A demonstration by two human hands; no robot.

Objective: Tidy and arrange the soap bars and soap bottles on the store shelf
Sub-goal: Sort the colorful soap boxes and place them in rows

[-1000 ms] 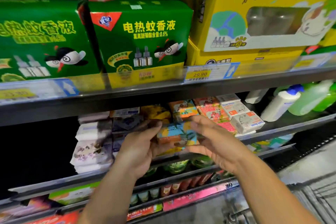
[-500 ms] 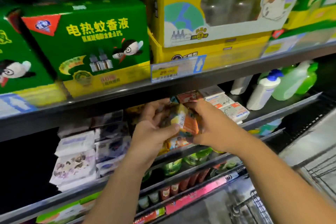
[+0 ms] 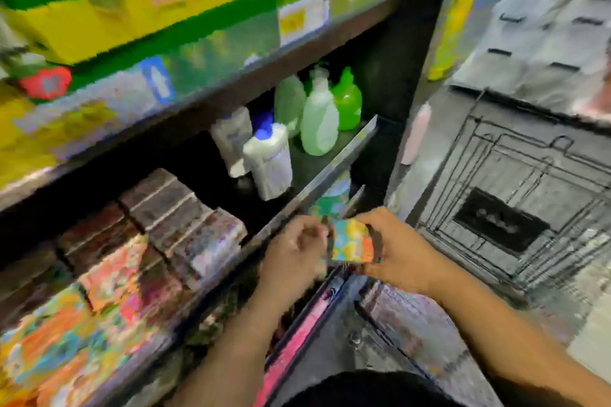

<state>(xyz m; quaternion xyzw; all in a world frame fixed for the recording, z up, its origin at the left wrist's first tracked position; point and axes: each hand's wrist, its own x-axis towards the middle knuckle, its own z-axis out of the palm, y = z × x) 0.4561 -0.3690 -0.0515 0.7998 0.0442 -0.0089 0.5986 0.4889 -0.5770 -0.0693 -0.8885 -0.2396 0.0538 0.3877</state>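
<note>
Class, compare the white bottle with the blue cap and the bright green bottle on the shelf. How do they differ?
Colour: the white bottle has a blue cap; the green bottle is green throughout. Shape: the white bottle is straight-sided, the green bottle round-bellied. Place: the white bottle stands left of the green bottle. Both share one shelf.

Shelf (image 3: 340, 162): bare strip near the bottles (image 3: 319, 122), right end. Dark gap between soap bars (image 3: 172, 208) and white bottle (image 3: 269, 158). Overhead: upper shelf (image 3: 231, 86), low clearance. Right: post (image 3: 413, 43), cart (image 3: 496, 175).
</note>
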